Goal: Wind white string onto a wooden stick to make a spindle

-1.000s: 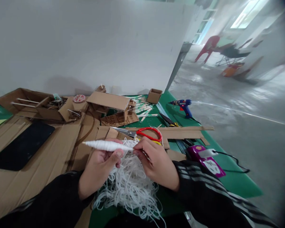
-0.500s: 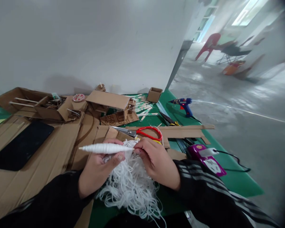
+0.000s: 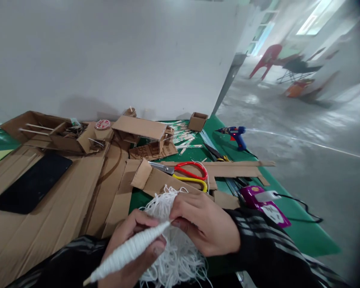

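Note:
A stick wound thickly with white string, a string spindle (image 3: pixel 129 250), slants from the lower left up to the middle, its bare wooden tip showing at the near end. My left hand (image 3: pixel 135 232) is closed around its middle, the thumb below and the fingers behind. With thumb and fingertips my right hand (image 3: pixel 202 224) pinches the narrow far end. Beneath and between both hands lies a tangled heap of loose white string (image 3: pixel 174 256). Scissors with red and yellow handles (image 3: pixel 189 172) lie just beyond the heap, on cardboard.
A blue glue gun (image 3: pixel 234 134) and a purple power strip (image 3: pixel 265 206) with a plugged-in cord are at right. Black-bladed pliers (image 3: pixel 216 152) lie behind the scissors. Cardboard boxes (image 3: pixel 141 128) stand along the wall. A black tablet (image 3: pixel 31 182) lies on cardboard at left.
The string spindle has swung from nearly level to a steep slant, its left end now lower and closer to me. Both hands have moved down, uncovering the scissors' yellow handle.

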The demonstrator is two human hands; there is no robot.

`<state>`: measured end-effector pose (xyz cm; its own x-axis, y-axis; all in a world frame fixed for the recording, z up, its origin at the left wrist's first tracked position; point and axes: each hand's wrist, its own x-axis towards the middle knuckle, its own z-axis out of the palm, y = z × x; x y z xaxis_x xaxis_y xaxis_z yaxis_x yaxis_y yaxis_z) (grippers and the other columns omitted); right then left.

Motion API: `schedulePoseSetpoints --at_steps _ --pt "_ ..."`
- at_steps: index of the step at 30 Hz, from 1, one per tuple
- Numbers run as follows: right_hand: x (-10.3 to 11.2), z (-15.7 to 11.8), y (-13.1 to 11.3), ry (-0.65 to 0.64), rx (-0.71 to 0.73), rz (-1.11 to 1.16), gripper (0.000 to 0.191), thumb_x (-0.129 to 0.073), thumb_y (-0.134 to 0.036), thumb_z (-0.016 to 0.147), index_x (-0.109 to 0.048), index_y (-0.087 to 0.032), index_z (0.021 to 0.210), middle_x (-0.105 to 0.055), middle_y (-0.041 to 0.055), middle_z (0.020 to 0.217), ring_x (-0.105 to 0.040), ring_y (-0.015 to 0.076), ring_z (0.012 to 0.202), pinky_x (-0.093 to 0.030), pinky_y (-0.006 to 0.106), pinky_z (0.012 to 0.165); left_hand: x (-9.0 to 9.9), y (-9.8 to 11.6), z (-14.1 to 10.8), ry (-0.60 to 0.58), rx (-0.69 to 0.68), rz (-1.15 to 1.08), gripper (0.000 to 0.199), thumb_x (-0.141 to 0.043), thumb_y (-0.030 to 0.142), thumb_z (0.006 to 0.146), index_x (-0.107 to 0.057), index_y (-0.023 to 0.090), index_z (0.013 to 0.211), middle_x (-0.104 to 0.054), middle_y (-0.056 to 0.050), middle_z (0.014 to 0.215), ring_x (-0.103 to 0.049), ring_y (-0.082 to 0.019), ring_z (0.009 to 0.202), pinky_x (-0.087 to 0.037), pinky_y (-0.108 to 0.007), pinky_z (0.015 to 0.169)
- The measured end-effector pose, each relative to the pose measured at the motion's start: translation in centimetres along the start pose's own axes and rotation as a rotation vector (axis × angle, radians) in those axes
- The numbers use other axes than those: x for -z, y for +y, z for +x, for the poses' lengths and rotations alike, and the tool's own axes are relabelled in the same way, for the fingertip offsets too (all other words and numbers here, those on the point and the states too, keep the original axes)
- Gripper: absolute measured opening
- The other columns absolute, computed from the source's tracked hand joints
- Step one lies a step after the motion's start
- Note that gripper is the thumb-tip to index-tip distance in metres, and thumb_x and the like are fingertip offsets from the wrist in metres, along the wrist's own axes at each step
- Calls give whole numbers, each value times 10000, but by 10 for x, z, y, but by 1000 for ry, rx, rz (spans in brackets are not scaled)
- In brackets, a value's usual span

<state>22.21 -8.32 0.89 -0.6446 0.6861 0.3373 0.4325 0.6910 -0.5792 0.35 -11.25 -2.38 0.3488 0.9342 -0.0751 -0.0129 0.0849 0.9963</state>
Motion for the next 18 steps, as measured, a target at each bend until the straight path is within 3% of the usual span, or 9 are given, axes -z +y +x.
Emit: schedulePoseSetpoints --at_steps 6,9,11,14,18 --pt "7 5 1 -58 8 32 115 -476 -177 915 -572 -180 852 -633 42 775 -558 165 718 -408 284 650 -5 0 2 22 -66 -1 211 -692 367 805 -576 208 881 -679 -26 742 -607 -146 631 -468 -237 570" --pt "10 15 9 73 -174 -16 160 -442 -241 957 -585 -178 919 -650 55 867 -584 180 818 -436 309 750 -7 1 3 31 -79 0 194 -691 355 801 -578 206 848 -670 -27 750 -606 -144 632 -457 -235 563" --pt "9 24 20 157 -385 -228 162 -466 -266 954 -597 -170 944 -658 74 931 -581 216 897 -424 348 799 -9 1 3 17 -95 -8 193 -691 355 799 -578 204 839 -666 -30 733 -607 -148 634 -452 -238 562" --pt "4 37 38 48 -547 -445 165 -569 -322 891 -621 -165 891 -665 97 919 -584 264 902 -412 379 789 -11 -2 2 -16 -126 -35 193 -684 348 805 -565 200 841 -654 -27 683 -584 -139 583 -433 -233 532" --pt "-4 45 51 -10 -580 -433 162 -693 -323 778 -627 -177 804 -659 79 819 -599 250 825 -401 332 703 -9 -7 2 -34 -167 10 188 -675 342 807 -554 200 832 -641 -32 699 -575 -137 589 -431 -231 535"
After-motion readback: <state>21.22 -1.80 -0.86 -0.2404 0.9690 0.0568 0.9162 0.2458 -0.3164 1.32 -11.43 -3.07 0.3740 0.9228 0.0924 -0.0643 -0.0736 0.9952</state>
